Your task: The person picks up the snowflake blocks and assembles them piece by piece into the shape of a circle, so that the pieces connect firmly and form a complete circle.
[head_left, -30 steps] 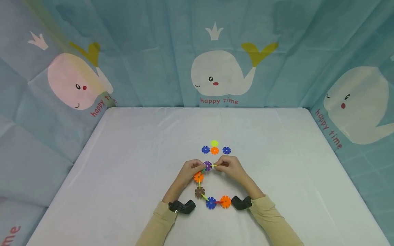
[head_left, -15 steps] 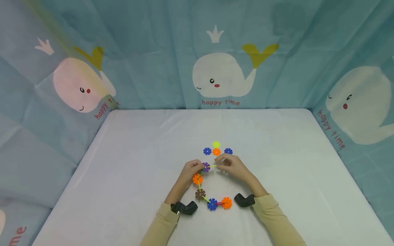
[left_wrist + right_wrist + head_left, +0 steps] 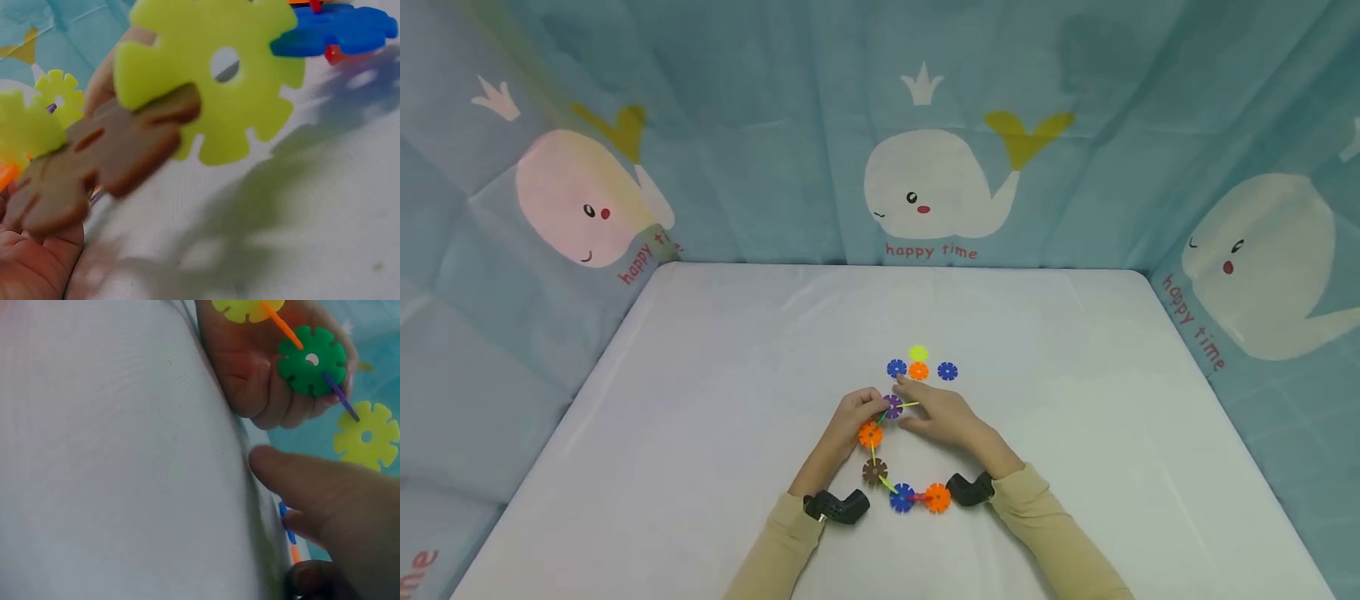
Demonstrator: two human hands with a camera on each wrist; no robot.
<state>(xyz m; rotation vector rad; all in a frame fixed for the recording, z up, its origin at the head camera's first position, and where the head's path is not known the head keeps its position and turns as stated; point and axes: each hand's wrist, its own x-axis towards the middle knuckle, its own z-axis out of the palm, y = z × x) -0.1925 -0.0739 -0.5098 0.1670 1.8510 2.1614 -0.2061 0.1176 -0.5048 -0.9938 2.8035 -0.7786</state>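
My left hand (image 3: 853, 419) pinches a chain of notched plastic discs near its purple disc (image 3: 892, 407). A yellow disc (image 3: 909, 404) stands edge-on at that end; in the right wrist view this yellow disc (image 3: 365, 439) and a green disc (image 3: 306, 374) show beside the curled fingers. The chain curves toward me through an orange disc (image 3: 870, 434), a brown disc (image 3: 875, 472) and a blue disc (image 3: 902, 497) to another orange disc (image 3: 937, 498). My right hand (image 3: 946, 415) holds nothing, fingers extended, its fingertips right by a loose blue disc (image 3: 897, 367).
Beyond the hands lie loose discs on the white table (image 3: 737, 350): an orange disc (image 3: 918, 371), a yellow-green disc (image 3: 918, 353) and a second blue disc (image 3: 947, 371). A blue curtain (image 3: 775, 192) printed with whales stands along the table's far and side edges.
My right hand has let go of the yellow disc on the chain's end and moved left and forward to the loose discs. My left hand keeps its pinch on the chain.
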